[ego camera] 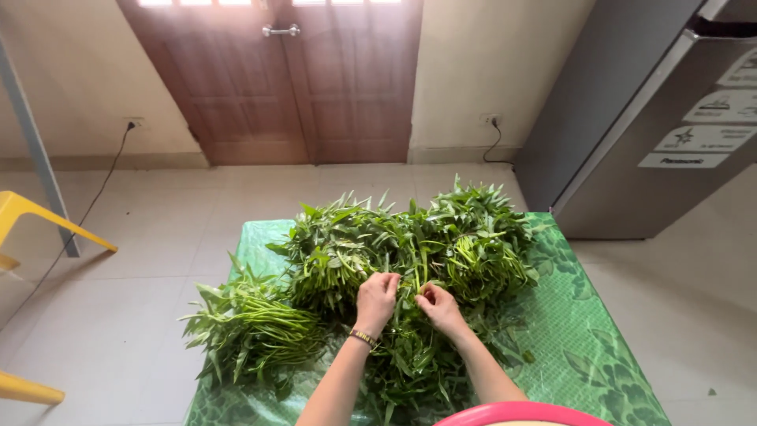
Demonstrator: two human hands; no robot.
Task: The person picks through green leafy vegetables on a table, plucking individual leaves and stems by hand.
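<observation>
Pink basin rim (520, 412) below; fingers (388, 282) pinch greens (410, 244).

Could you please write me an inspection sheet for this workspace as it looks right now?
Surface: table under a green leaf-patterned cloth.
Job's things: large pile of leafy green stems; smaller bundle at the left edge.
Clutter: pink basin rim at the near edge.
Grippers: left hand and right hand, fingers pinching stems in the pile; bracelet on the left wrist.
Cables: black cable from the left wall socket; another by the right socket.
Surroundings: tiled floor, wooden double door, grey refrigerator, yellow chair.
</observation>
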